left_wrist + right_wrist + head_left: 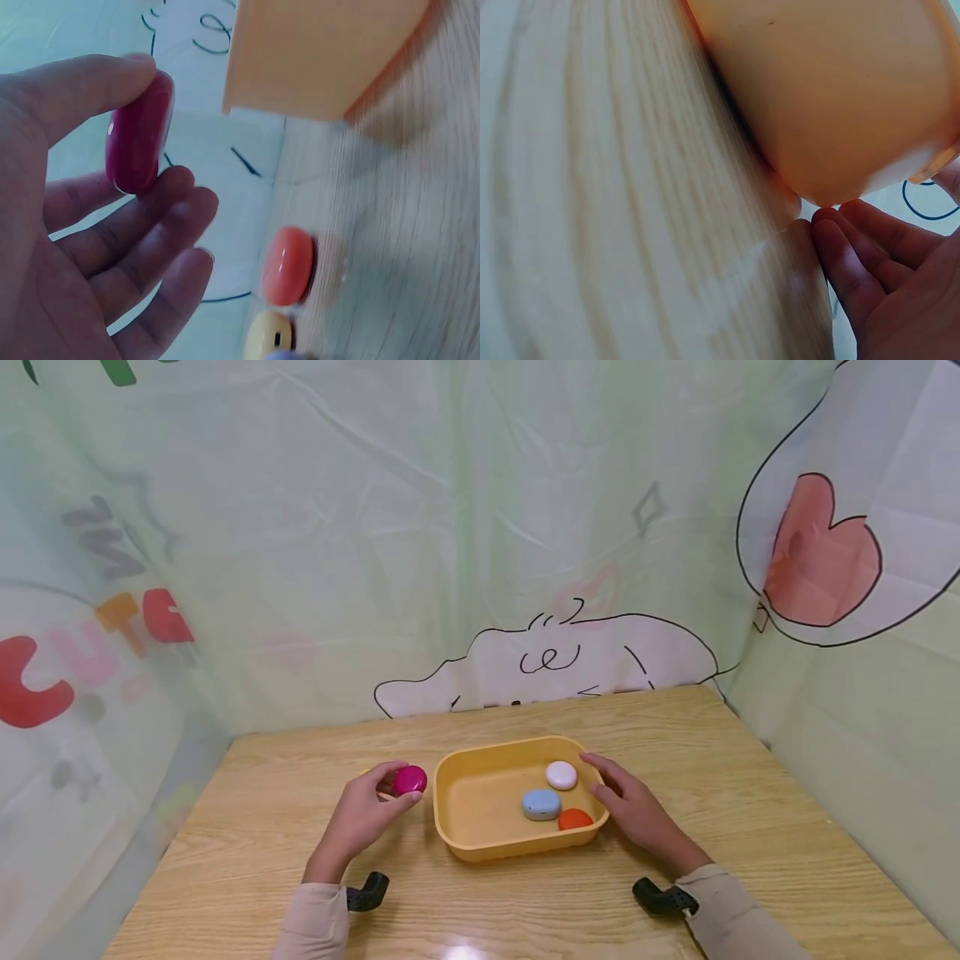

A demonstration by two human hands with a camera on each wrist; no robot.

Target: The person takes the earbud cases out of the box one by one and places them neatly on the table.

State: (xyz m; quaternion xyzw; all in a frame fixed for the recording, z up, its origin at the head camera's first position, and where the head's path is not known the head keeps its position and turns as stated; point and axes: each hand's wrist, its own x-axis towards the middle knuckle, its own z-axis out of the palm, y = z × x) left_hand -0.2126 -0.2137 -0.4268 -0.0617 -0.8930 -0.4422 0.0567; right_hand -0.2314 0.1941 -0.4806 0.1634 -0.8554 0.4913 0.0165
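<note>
My left hand [358, 814] holds a glossy magenta rounded case [140, 135] between thumb and fingertips. It is raised just left of a shallow yellow tray [491, 847]. Inside the tray, toward its right side, lie a white rounded case [561, 775], a light blue one [541, 804] and an orange-red one [575, 819]. My right hand [637, 810] grips the tray's right end, thumb at the rim. In the right wrist view, fingertips of that hand [900, 274] meet the lower outer wall of the tray [817, 97].
A coral case [288, 266] and a pale yellow case [268, 335] with a dark slot lie on the wooden table [480, 910], with a bit of purple beside them; in the head view my left hand mostly hides them. Printed fabric [360, 568] hangs behind the table.
</note>
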